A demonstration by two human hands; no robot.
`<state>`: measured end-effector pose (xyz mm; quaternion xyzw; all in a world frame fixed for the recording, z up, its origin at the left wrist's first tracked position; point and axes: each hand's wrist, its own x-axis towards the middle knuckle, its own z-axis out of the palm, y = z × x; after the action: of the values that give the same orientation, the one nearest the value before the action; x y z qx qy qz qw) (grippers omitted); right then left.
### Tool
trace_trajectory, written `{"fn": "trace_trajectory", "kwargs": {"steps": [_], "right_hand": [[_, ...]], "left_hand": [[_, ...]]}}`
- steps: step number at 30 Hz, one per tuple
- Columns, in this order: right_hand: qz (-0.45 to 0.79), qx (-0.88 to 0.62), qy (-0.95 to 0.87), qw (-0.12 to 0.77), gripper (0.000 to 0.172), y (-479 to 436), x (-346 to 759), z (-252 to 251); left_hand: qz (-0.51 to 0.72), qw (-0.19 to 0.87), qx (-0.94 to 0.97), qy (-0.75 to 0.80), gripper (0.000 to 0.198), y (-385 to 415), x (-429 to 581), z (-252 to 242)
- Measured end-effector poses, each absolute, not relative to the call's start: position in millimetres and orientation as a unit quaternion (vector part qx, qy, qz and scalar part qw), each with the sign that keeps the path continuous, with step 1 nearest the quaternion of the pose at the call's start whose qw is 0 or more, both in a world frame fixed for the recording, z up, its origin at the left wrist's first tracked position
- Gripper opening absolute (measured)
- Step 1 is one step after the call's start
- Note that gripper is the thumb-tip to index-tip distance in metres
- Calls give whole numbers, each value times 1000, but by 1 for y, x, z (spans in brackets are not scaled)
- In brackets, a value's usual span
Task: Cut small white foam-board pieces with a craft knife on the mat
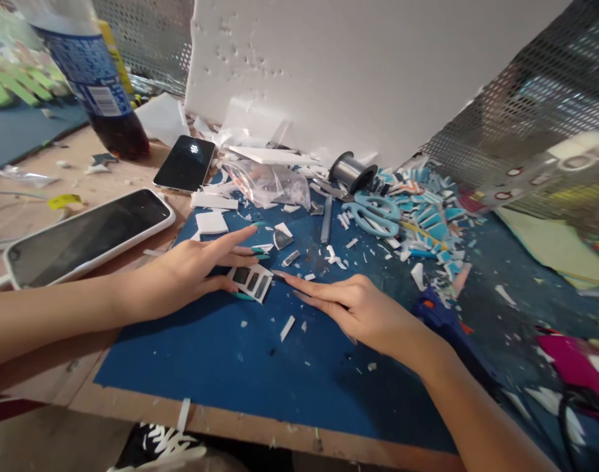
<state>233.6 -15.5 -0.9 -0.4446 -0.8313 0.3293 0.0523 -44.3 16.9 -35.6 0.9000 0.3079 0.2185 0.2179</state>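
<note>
On the blue mat, my left hand [193,272] holds a small white foam piece [262,272] with several dark rectangular windows in a row. Its thumb lies along the piece's lower edge and the fingers reach over the top; the index finger sticks out above. My right hand [346,301] comes in from the right with its fingers stretched out and slightly apart. The long index nail reaches the right edge of the foam piece; I cannot tell whether it touches. Small grey and white scraps, including a dark grey strip [291,257], lie just beyond the fingertips.
Light blue scissors [375,213], a wire spool [352,173] and a heap of blue-white scraps [430,203] lie behind. A blue glue gun [439,321] is beside my right forearm. Two phones [90,239] and a cola bottle [95,85] stand left. A white foam board [329,72] rises behind.
</note>
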Motion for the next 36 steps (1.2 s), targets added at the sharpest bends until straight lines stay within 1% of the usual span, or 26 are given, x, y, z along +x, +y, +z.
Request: {"fn": "trace_trajectory", "kwargs": {"steps": [6, 11, 16, 24, 32, 36], "right_hand": [[320, -444, -835, 65, 41, -17, 232, -4], [317, -448, -831, 87, 41, -18, 229, -5], [304, -450, -836, 78, 41, -18, 229, -6], [270, -443, -852, 70, 43, -18, 229, -6], [218, -435, -873, 17, 46, -18, 226, 1], [216, -435, -874, 11, 46, -18, 225, 1]], "left_hand": [[189, 265, 899, 293, 61, 23, -47, -40], [183, 243, 904, 301, 57, 19, -47, -41], [198, 217, 905, 307, 54, 16, -45, -38], [206, 237, 898, 308, 51, 17, -44, -39], [185, 259, 898, 305, 52, 18, -45, -37], [178, 257, 898, 310, 53, 18, -45, -37]]}}
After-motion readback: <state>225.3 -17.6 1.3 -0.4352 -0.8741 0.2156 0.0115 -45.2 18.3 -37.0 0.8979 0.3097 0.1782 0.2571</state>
